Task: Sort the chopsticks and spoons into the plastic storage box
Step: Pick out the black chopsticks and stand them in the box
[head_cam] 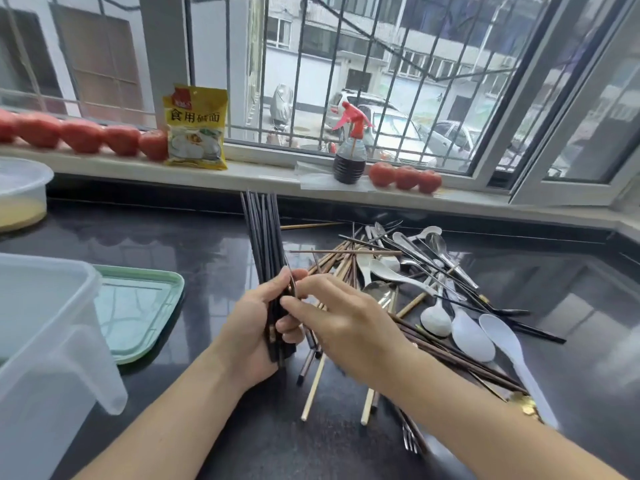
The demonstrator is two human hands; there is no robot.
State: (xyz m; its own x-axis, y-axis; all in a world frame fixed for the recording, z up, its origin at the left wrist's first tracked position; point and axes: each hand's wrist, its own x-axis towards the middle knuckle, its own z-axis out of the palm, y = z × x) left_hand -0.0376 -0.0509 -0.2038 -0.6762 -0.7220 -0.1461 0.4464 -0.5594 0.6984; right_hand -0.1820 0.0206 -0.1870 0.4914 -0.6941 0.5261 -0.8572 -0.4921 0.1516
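At the far left stands the clear box (52,334) on the dark bench (207,244), with a green tray (138,306) just beside it; a lidded tub (20,192) sits behind; on the sill, tomatoes (83,135) lead to a yellow packet (196,128); mid-frame the left hand (249,334) is curled round a bundle of dark chopsticks (265,244), held upright with tips toward the window; the right hand (341,323) touches the bundle, thumb and forefinger pinching at it; farther right, a spray bottle (349,150) on the sill, and below it a heap of wooden chopsticks (337,261) and spoons (471,334) on the bench.
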